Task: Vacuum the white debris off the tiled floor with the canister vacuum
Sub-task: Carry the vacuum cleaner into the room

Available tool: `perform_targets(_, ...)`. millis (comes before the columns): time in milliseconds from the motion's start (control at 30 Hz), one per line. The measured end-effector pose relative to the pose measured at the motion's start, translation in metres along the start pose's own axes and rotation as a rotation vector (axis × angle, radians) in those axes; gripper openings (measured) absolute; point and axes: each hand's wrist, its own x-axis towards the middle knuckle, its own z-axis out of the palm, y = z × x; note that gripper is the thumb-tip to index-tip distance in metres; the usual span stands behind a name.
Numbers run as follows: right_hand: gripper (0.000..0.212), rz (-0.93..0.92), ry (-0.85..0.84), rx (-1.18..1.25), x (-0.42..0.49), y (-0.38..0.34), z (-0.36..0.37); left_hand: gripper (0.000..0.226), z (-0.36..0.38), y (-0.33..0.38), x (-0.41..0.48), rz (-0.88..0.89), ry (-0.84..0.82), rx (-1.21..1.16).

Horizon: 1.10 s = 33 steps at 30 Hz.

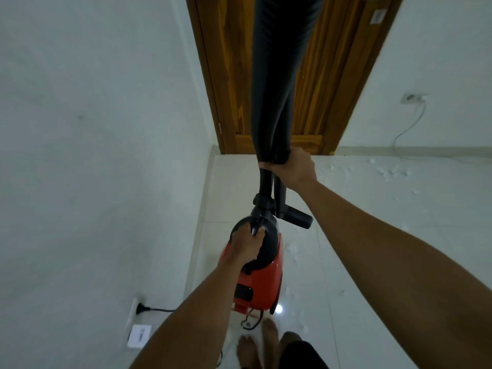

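In the lower middle of the frame the red and black canister vacuum (262,286) is sitting on the tiled floor (346,262), just ahead of the person's bare feet (269,339). The left hand (246,245) is reaching down onto its black domed top, fingers curling round the fitting where the hose joins. Directly above it, at frame centre, the right hand (291,169) is gripping the black hose (277,75) tightly where two lengths are bunching together; the hose is running up out of the top of the frame. White debris (391,171) is lying scattered at middle right, well apart from both hands, with a few more bits just right of the vacuum. A black plug (141,308) is sitting in a wall socket (133,310) at lower left. A wooden door (314,75) is standing at top centre.
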Motion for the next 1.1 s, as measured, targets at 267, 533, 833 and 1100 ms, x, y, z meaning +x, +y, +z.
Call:
perform_targets(267, 0.054, 0.038, 0.028, -0.014, -0.102, 0.035, -0.062, 0.017, 0.063, -0.013, -0.095, 0.031, -0.108, 0.01)
perform_targets(533, 0.055, -0.015, 0.046, -0.047, -0.202, 0.089, -0.144, 0.016, 0.176, -0.008, -0.176, 0.028, -0.091, -0.072)
perform_targets(833, 0.062, 0.024, -0.025, -0.143, -0.309, 0.169, -0.19, 0.035, 0.301, -0.046, -0.279, -0.084, -0.192, -0.155)
perform_targets(1100, 0.055, 0.163, -0.069, -0.178, -0.396, 0.238, -0.152, 0.024, 0.351, -0.123, -0.343, -0.175, -0.263, -0.132)
